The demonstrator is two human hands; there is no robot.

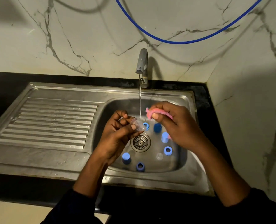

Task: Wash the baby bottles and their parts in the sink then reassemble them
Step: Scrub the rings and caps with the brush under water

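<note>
My left hand pinches a small clear bottle part under the running water, just above the drain. To its right, my right hand grips a pink scrubbing cloth close to the stream. Several blue bottle parts lie in the basin: a ring, a dark cap, a light cap, another ring, a cap and a dark ring. A clear teat sits near the right rings.
The steel sink basin has a drain strainer at its middle and a ribbed drainboard to the left. The tap at the back runs a thin stream. A blue hose hangs on the marble wall.
</note>
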